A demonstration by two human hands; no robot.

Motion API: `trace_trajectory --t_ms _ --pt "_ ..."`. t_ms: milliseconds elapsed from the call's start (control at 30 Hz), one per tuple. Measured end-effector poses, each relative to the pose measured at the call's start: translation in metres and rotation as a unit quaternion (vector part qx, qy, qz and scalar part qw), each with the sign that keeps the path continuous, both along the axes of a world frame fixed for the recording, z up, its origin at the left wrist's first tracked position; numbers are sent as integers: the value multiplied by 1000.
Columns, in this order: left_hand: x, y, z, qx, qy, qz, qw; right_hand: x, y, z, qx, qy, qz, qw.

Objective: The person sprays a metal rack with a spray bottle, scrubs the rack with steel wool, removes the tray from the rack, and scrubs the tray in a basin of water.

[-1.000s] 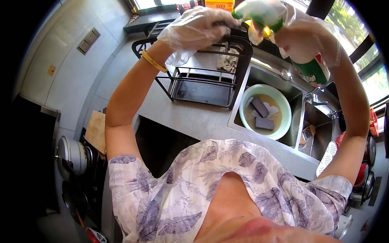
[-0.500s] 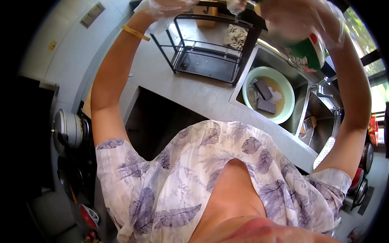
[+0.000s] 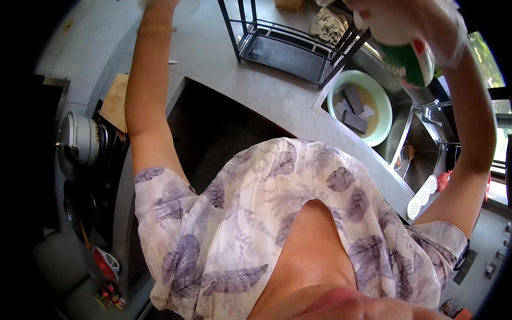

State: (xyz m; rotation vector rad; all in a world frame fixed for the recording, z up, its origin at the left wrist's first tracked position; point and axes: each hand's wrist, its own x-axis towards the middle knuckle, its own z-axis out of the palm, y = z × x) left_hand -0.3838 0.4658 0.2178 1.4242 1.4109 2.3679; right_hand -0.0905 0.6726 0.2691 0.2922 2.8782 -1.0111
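My right hand (image 3: 429, 24), in a clear plastic glove, is closed around a white bottle with a green and red label (image 3: 408, 64) at the upper right. Motion smears both the hand and the bottle's top. The bottle is above the sink area, near a round pale green basin (image 3: 385, 120). In the basin, cloudy water surrounds dark grey blocks (image 3: 353, 121). At the upper left my left arm reaches up past a yellow bangle (image 3: 156, 30); the top edge cuts off the hand. Between the arms stands a black metal rack (image 3: 288, 57) with a wet tray base.
A crumpled cloth (image 3: 328, 24) lies behind the rack on the grey counter (image 3: 213, 80). Right of the basin are a faucet (image 3: 429, 114) and a second sink bowl holding a grater (image 3: 406, 154). A pot (image 3: 80, 138) and a wooden board (image 3: 116, 104) are at the left.
My left hand has moved left and up out of view. The right hand still holds the bottle, slightly farther right. The camera view has shifted, so the rack and basin appear higher.
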Motion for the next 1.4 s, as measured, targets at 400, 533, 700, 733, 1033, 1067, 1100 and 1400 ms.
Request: trace_trajectory --t_ms 400,533,700,733,1033,1067,1100,1400 --pt "39 -10 -55 9 86 353 932 -38 -50 4 -49 47 -112 991" --pt "8 -13 -79 115 -118 170 972 -50 -60 30 413 -25 170 894" --pt "20 -1 -89 -35 -111 233 965 -64 -64 -3 231 34 103 967" --pt "25 4 -86 -28 -90 228 969 -66 -65 -4 229 38 109 967" --pt "19 14 -92 7 4 226 974 -68 -94 18 49 7 -86 995" --pt "21 16 -92 7 -11 224 974 -67 -88 23 59 -8 -71 996" --pt "21 20 -90 8 -25 222 975 -68 -83 28 71 -10 -51 996" --pt "31 24 -78 44 -175 49 982 -108 -56 64 198 99 76 972"
